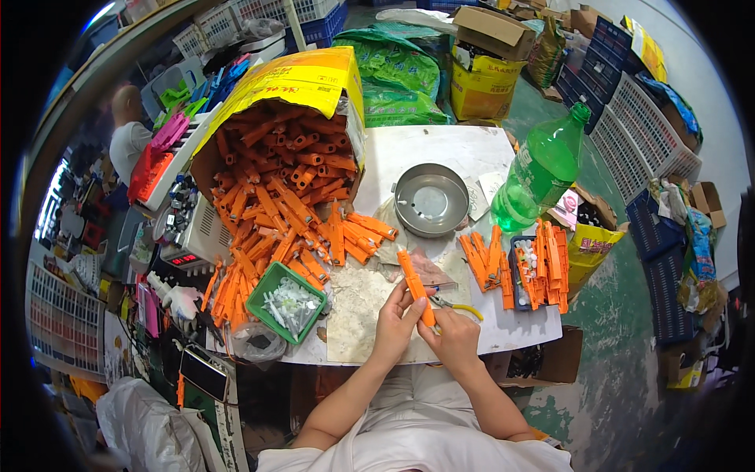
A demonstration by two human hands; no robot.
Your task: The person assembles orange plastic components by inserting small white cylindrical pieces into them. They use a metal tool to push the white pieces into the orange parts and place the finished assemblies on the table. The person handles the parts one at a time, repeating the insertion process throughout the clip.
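Your left hand [395, 321] is closed around a long, narrow orange plastic piece [412, 277], with the thumb laid along its near side and the fingers curled behind. Your right hand [457, 337] closes on the lower end of the same piece, though you cannot tell from here how its hidden fingertips sit. The piece tilts slightly, its pale-tipped far end up and to the left, above a worn, stained beige work sheet [362, 334] on the white tabletop [393, 148]. Just beyond your hands lies a crumpled, pinkish clear plastic bag [431, 271], and beside your right hand rest pliers with yellow handles [465, 307]. To your left, a big yellow cardboard box [303, 75] lies on its side, spilling a heap of similar orange pieces [275, 208] across the table. In front of that heap sits a green rectangular plastic tray [270, 326] holding small whitish, translucent parts [294, 302], with a crumpled clear bag [258, 342] next to it. Farther off stands a round, shallow metal bowl [413, 189] with a few small white bits inside. On your right, 1 loose group of orange pieces [482, 259] lies near a small dark rectangular bin [514, 252], which has more of them standing and leaning over it. Behind these, a large green translucent plastic bottle [543, 165] leans to the right.
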